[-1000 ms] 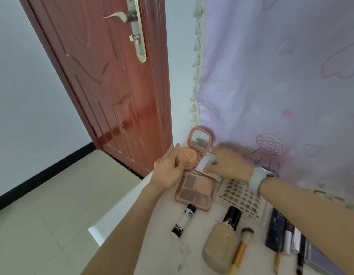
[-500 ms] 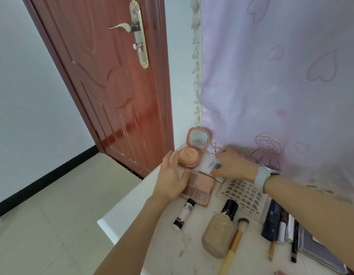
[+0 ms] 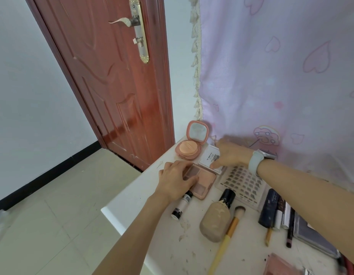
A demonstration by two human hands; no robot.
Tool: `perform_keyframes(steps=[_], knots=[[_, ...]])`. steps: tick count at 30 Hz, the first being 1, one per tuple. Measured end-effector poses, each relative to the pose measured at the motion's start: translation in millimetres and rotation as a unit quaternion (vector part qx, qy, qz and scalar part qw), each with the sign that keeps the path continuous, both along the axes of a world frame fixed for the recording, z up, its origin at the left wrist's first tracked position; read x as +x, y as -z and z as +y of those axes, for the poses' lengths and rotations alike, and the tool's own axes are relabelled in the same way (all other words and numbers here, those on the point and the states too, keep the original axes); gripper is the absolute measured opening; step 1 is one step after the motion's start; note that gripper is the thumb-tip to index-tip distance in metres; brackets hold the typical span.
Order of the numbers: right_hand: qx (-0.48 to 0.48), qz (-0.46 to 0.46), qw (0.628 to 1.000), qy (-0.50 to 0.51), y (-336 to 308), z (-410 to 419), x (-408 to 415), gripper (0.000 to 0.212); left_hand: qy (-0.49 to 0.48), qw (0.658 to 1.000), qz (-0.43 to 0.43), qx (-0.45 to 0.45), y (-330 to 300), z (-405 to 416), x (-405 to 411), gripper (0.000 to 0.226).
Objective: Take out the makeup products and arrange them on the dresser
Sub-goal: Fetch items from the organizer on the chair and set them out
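- Makeup products lie spread over the white dresser (image 3: 132,197) — an open round compact (image 3: 189,148) stands at the back corner.
- Left hand (image 3: 176,180) rests flat on the pink palette (image 3: 201,180), fingers straight and together.
- Right hand (image 3: 230,154) touches the white case (image 3: 209,156) (fingertips pressing its edge).
- Foundation bottle (image 3: 216,221) lies beside a brush (image 3: 227,237).

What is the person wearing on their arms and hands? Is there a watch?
Yes. The right wrist wears a watch with a pale, whitish band and a grey case. Both forearms are bare, with no sleeves showing. The left hand and the right hand wear no gloves, and no rings or bracelets can be seen.
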State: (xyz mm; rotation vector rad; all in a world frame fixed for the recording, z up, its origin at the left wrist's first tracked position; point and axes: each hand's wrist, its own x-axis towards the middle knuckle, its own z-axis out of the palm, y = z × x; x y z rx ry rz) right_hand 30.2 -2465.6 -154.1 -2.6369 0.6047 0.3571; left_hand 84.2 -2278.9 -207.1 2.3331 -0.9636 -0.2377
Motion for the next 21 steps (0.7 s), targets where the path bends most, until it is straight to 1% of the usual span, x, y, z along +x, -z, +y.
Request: perform_keyframes(steps=[2, 3, 5, 8, 10, 11, 13, 15, 19, 21], knots=[[0.012, -0.033, 0.999, 0.021, 2, 2, -2, 0.066, -0.003, 1.0, -0.003, 0.002, -1, 0, -2, 0.044], [0.005, -0.06, 0.998, 0.031, 4, 3, -3, 0.063, -0.005, 1.0, -0.005, 0.004, -1, 0, -3, 0.044], [-0.006, -0.128, 0.99, 0.052, 7, 4, -6, 0.048, -0.006, 1.0, -0.003, 0.007, -2, 1, -4, 0.044], [0.058, -0.196, 0.976, 0.079, 4, 4, -13, 0.036, -0.006, 1.0, 0.015, 0.008, -4, 2, -6, 0.044], [0.08, -0.238, 0.965, 0.074, -2, 2, -20, 0.017, -0.006, 1.0, 0.026, 0.006, -4, 3, -8, 0.044], [0.095, -0.264, 0.957, 0.076, -5, 3, -24, 0.011, -0.006, 0.999, 0.031, 0.004, -5, 3, -9, 0.045], [0.124, -0.312, 0.938, 0.084, -10, 6, -31, 0.012, -0.01, 0.999, 0.051, -0.013, -6, 3, -11, 0.045], [0.128, -0.338, 0.929, 0.077, -12, 9, -37, 0.013, -0.009, 0.997, 0.074, -0.033, -8, 3, -12, 0.047], [0.103, -0.35, 0.93, 0.048, -14, 13, -53, 0.014, 0.014, 0.996, 0.091, -0.021, -12, 6, -14, 0.057], [0.077, -0.368, 0.926, 0.042, -16, 16, -61, 0.013, 0.005, 0.997, 0.069, -0.044, -16, 7, -18, 0.055]])
